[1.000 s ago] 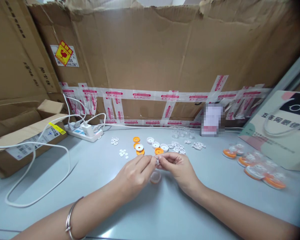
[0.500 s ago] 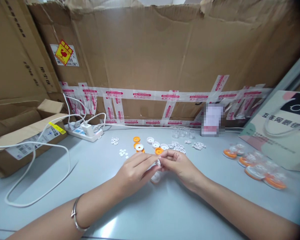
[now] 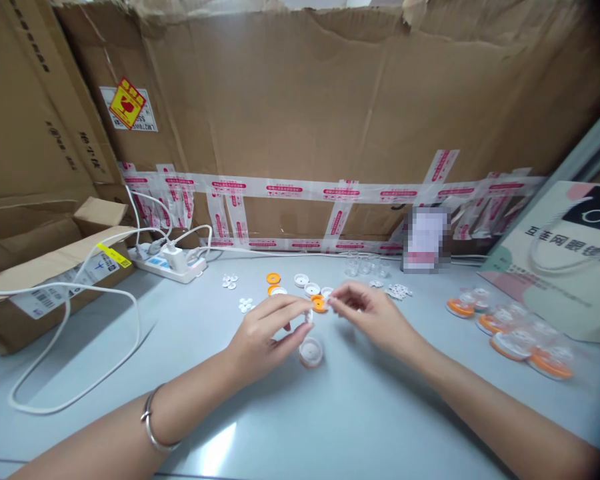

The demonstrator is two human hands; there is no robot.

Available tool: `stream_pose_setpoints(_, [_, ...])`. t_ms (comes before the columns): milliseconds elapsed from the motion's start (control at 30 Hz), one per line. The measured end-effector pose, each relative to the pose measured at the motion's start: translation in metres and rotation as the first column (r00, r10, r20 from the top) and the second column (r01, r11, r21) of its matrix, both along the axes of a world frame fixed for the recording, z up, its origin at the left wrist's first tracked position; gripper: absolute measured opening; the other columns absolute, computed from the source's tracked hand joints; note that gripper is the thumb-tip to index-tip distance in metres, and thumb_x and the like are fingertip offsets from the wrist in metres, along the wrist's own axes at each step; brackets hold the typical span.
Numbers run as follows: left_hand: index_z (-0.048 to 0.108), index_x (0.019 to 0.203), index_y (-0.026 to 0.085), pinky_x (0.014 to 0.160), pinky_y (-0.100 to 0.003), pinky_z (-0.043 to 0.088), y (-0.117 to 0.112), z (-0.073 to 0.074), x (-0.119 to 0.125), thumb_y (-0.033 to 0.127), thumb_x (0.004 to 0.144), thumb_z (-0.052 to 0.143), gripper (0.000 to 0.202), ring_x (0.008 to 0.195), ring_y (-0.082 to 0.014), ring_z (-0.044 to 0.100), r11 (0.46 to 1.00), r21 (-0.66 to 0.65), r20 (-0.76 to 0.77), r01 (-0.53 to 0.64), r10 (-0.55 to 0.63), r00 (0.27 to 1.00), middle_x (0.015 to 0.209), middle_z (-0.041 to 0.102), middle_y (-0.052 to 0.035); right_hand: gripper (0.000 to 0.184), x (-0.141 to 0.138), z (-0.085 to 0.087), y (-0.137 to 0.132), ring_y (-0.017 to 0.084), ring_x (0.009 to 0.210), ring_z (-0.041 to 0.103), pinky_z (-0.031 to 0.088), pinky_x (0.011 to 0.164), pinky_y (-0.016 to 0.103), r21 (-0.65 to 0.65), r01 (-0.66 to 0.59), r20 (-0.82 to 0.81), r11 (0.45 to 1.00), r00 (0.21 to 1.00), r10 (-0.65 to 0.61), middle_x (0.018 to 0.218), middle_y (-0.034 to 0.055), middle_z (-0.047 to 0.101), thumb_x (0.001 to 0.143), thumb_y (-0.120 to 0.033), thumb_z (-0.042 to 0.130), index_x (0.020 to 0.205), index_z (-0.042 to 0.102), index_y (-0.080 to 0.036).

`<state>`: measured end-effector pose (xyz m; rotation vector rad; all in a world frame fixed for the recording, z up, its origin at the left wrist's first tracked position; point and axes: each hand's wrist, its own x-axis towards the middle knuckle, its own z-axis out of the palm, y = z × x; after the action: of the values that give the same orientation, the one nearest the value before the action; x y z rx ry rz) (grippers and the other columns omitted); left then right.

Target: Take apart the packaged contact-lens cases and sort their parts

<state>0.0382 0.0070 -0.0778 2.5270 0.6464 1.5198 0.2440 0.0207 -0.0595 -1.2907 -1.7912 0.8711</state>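
Your left hand [image 3: 265, 343] pinches a small white plastic part [image 3: 309, 318], near the round white-and-orange plastic cup [image 3: 311, 351]. It should be light and stiff; hold its edge. On your right hand [image 3: 373, 312], the fingers look narrow; their grip I cannot tell.

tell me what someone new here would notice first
Probably the huge brown cardboard box filling the background, with a diamond-shaped yellow-and-red sticker at its left. Next, the orange-and-white round pieces with clear plastic tops, clustered at the right of the pale grey tabletop. Near the centre, the bare left hand pinches a small white plastic piece, the bare right hand beside it.
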Motion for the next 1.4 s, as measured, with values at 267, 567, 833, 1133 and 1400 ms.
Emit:
stream_pose_setpoints(267, [0.058, 0.108, 0.020, 0.055, -0.019, 0.048, 0.004, -0.005, -0.004, 0.013, 0.081, 0.055, 0.028, 0.075, -0.0102, 0.053, 0.990, -0.140, 0.046, -0.016, 0.023, 0.999, 0.090, 0.058, -0.0056, 0.021, 0.059, -0.005, 0.043, 0.020, 0.073, 0.062, 0.044, 0.065, 0.029, 0.104, 0.138, 0.507, 0.985, 0.845, -0.172, 0.080, 0.0045, 0.070, 0.076, -0.031, 0.051, 0.079, 0.069, -0.019])
stream_pose_setpoints(567, [0.059, 0.105, 0.019, 0.053, -0.019, 0.046, 0.004, -0.004, -0.004, 0.018, 0.081, 0.057, 0.025, 0.068, -0.0091, 0.052, 0.995, -0.090, 0.009, -0.050, 0.051, 0.999, 0.080, 0.056, -0.0035, 0.033, 0.047, -0.002, 0.036, 0.016, 0.061, 0.055, 0.040, 0.056, 0.027, 0.098, 0.166, 0.441, 0.981, 0.877, -0.193, 0.067, 0.0027, 0.064, 0.075, -0.038, 0.053, 0.097, 0.067, -0.017])
stream_pose_setpoints(833, [0.057, 0.109, 0.019, 0.058, -0.022, 0.047, 0.000, -0.011, 0.000, 0.021, 0.082, 0.056, 0.027, 0.063, -0.0099, 0.052, 0.993, 0.104, -0.105, -0.060, 0.071, 0.992, 0.072, 0.057, -0.0016, 0.025, -0.027, 0.001, -0.024, 0.013, 0.072, 0.058, 0.046, 0.069, 0.026, -0.198, -0.260, -0.224, 0.945, 0.951, 0.215, 0.077, 0.0023, 0.063, 0.074, -0.041, 0.059, 0.081, 0.062, -0.017])
stream_pose_setpoints(1133, [0.049, 0.118, 0.019, 0.080, -0.034, 0.049, -0.005, 0.001, -0.003, 0.031, 0.083, 0.053, 0.037, 0.093, -0.0177, 0.056, 0.991, 0.028, -0.220, -0.134, 0.137, 0.966, 0.101, 0.059, -0.0090, 0.028, 0.056, 0.023, 0.028, 0.015, 0.067, 0.057, 0.044, 0.064, 0.027, 0.006, 0.149, 0.201, 0.989, 0.969, -0.147, 0.073, 0.0035, 0.064, 0.070, -0.041, 0.057, 0.081, 0.065, -0.017])
stream_pose_setpoints(1400, [0.053, 0.113, 0.019, 0.081, -0.034, 0.047, 0.001, -0.006, -0.005, 0.030, 0.087, 0.045, 0.029, 0.093, -0.0185, 0.055, 0.980, -0.128, -0.344, -0.154, 0.102, 0.934, 0.101, 0.059, -0.0079, 0.021, 0.133, 0.005, 0.053, 0.014, 0.052, 0.054, 0.040, 0.052, 0.025, -0.218, 0.203, 0.483, 0.955, 0.872, -0.075, 0.054, -0.0008, 0.060, 0.064, -0.036, 0.059, 0.076, 0.054, -0.019])
